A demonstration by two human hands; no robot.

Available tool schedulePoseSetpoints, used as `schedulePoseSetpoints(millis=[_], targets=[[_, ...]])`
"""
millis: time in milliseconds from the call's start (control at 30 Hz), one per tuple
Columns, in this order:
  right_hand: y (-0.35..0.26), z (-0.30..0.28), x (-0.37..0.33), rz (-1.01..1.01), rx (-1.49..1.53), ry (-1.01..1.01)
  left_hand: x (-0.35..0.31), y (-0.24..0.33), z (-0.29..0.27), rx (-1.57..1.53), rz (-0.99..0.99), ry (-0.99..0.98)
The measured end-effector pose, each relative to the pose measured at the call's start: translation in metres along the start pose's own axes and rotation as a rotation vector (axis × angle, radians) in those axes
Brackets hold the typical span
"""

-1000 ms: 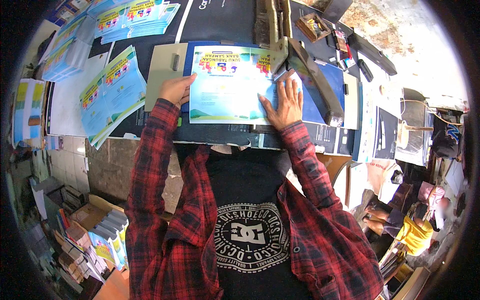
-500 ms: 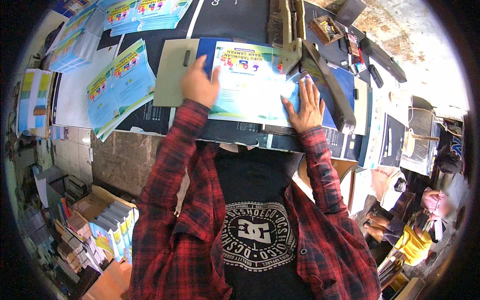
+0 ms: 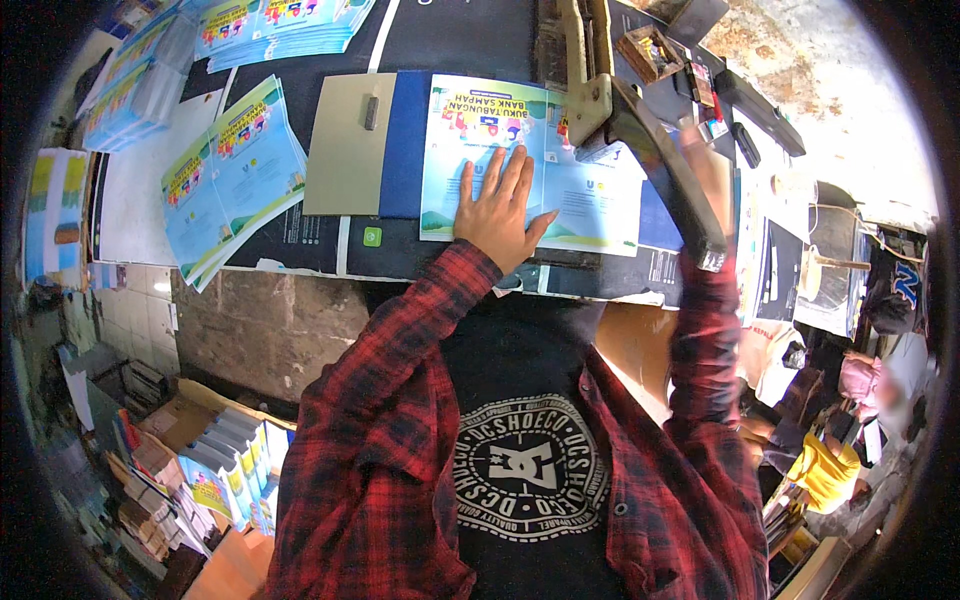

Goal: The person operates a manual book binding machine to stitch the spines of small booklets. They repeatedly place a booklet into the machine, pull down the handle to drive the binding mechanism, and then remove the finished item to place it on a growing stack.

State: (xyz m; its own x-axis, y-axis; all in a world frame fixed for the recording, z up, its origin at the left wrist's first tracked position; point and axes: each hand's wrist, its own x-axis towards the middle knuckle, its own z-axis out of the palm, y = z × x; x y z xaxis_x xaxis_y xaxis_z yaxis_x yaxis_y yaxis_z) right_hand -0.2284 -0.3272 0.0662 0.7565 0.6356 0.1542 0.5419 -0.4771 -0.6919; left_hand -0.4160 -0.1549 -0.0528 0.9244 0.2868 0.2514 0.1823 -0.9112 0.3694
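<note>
My left hand (image 3: 500,208) lies flat on an open printed booklet cover (image 3: 592,218), light blue and green, fingers spread. The cover rests on a blue board (image 3: 402,145), and its upper right part passes under a metal stapler-like device (image 3: 590,95). From that device a long black lever (image 3: 668,165) slants down to the right. Behind the lever, my right hand (image 3: 712,180) is smeared by motion and partly hidden, so its fingers and any grip cannot be made out.
Fanned covers (image 3: 230,185) lie on the left of the bench. Further back are a pile of covers (image 3: 290,35) and stacked bundles (image 3: 130,105). A small wooden box (image 3: 650,52) and dark tools stand at the back right. People sit at the lower right.
My left hand has moved right and now presses flat on the cover. My right hand has left the cover, going right and up beside the lever.
</note>
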Motion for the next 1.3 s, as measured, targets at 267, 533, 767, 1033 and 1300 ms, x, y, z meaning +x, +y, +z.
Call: schedulePoseSetpoints(millis=[267, 533, 767, 1033, 1300], targets=[[-0.154, -0.037, 0.005, -0.239, -0.208, -0.185, 0.001, 0.001, -0.004, 0.033, 0.014, 0.023], [-0.133, -0.023, 0.007, 0.016, 0.214, -0.165, 0.0, -0.005, -0.004, 0.036, 0.025, 0.025], [0.023, 0.006, -0.005, -0.198, -0.296, 0.177, 0.024, -0.047, -0.053, 0.01, -0.45, 0.124], [0.025, 0.113, -0.057, -0.083, -0.085, 0.119, 0.026, -0.106, -0.04, -0.863, -0.813, 0.193], [0.019, 0.111, -0.058, -0.007, -0.272, 0.056, 0.03, -0.122, -0.038, -1.217, -0.99, -0.091]])
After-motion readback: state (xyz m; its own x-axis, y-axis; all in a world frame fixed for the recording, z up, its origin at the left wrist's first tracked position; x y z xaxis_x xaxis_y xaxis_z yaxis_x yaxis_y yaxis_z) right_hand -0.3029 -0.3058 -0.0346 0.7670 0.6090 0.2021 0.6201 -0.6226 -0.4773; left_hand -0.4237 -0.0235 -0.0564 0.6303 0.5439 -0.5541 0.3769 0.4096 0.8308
